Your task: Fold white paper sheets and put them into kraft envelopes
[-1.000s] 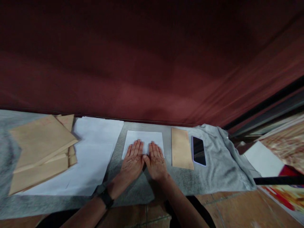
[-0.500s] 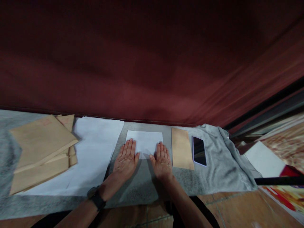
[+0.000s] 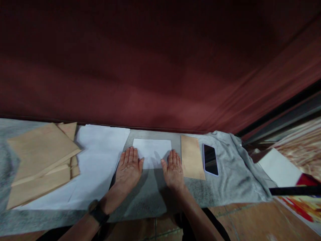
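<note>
Nearest, a dark watch point(image 3: 99, 213) sits behind the left hand point(image 3: 128, 170). The left and right hand point(image 3: 173, 171) are palm down, well apart, at opposite sides of a piece of white paper point(image 3: 152, 149). On each, the four fingers are straight and close together, the thumb spread inward, clamped on nothing; whether the palms press or hover slightly is hard to tell. Smoothing it well likely calls for even, matched pressure from middle to edges, without dragging the paper across soft cloth.

The paper lies between the hands on the cloth-covered tabletop point(image 3: 147, 204): plain, oblong, wider than deep, its far edge straight, hand shadows across its near part. I cannot tell whether it is folded. Beside it on the right is a brown envelope point(image 3: 192, 157); beyond everything rises a dark red panel point(image 3: 155, 83).
</note>
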`<state>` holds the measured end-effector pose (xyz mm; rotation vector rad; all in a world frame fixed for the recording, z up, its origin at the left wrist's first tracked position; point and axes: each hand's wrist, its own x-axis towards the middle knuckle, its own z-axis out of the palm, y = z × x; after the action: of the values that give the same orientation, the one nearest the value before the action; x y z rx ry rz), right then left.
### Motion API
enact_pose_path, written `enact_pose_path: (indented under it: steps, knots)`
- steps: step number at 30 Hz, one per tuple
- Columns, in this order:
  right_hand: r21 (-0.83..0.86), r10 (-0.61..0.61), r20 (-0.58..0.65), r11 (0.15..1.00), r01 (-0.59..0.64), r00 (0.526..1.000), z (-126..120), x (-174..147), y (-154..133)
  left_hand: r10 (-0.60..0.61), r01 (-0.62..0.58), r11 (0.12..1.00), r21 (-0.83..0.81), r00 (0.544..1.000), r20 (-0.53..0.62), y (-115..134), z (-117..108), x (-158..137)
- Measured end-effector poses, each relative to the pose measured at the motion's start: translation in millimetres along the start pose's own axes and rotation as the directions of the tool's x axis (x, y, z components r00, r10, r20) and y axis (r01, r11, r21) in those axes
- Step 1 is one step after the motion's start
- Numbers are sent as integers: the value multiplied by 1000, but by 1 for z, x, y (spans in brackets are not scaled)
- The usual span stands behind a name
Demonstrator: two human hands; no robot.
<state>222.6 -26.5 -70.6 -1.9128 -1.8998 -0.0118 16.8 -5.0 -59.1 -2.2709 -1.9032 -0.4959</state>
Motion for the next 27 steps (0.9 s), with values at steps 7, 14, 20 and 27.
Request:
enact_pose_path:
  steps: [7, 14, 20, 27]
  knots:
    - [226, -158, 132, 966, 125, 979, -10, 29, -28, 200, -196, 977, -82, 979, 48, 19, 11, 23]
    - [229, -156, 209, 967, 107, 965, 8, 47, -45, 253, -245, 967, -68, 954, 158, 26, 30, 38]
    - [142, -144, 204, 983, 117, 968, 14, 51, -42, 225, -220, 974, -53, 967, 120, 22, 36, 41]
    - [60, -118, 136, 992, 110, 984, 20, 49, -34, 145, -142, 989, -48, 987, 65, 11, 35, 42]
